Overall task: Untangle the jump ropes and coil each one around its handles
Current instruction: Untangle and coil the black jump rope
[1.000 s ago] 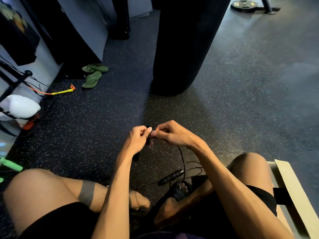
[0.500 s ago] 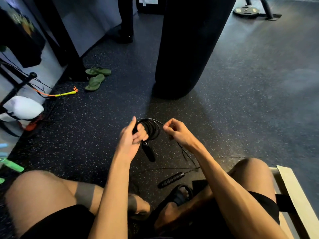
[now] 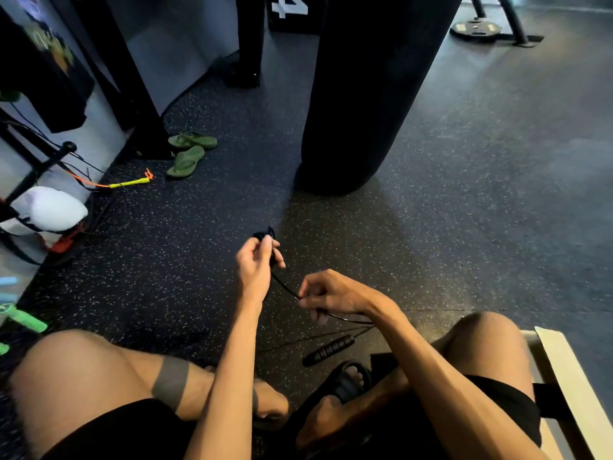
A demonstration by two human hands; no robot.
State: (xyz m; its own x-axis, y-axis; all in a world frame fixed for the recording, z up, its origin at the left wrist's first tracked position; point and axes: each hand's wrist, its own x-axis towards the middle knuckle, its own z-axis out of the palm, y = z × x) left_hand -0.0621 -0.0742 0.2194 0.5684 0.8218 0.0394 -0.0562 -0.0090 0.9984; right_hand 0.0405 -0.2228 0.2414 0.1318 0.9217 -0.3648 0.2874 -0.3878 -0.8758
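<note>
My left hand [image 3: 253, 267] grips a black jump rope handle with cord bunched around it [image 3: 267, 239], held upright over the floor. A thin black cord [image 3: 285, 287] runs taut from it down to my right hand [image 3: 326, 293], which pinches the cord lower and to the right. The cord goes on past my right wrist to the second black ribbed handle [image 3: 328, 350], which lies on the floor by my sandalled foot. A yellow-handled rope with orange cord [image 3: 127, 183] lies at the far left.
A black punching bag [image 3: 368, 94] hangs straight ahead. Green flip-flops [image 3: 189, 154] lie at left, near a black rack and a white bag [image 3: 49, 209]. Green handles [image 3: 28, 322] lie at the left edge. A bench edge [image 3: 564, 376] is at right.
The open loop of cord at my left hand has closed into a tight bunch. My right hand has dropped down and right, drawing the cord taut. The camera has tilted a little.
</note>
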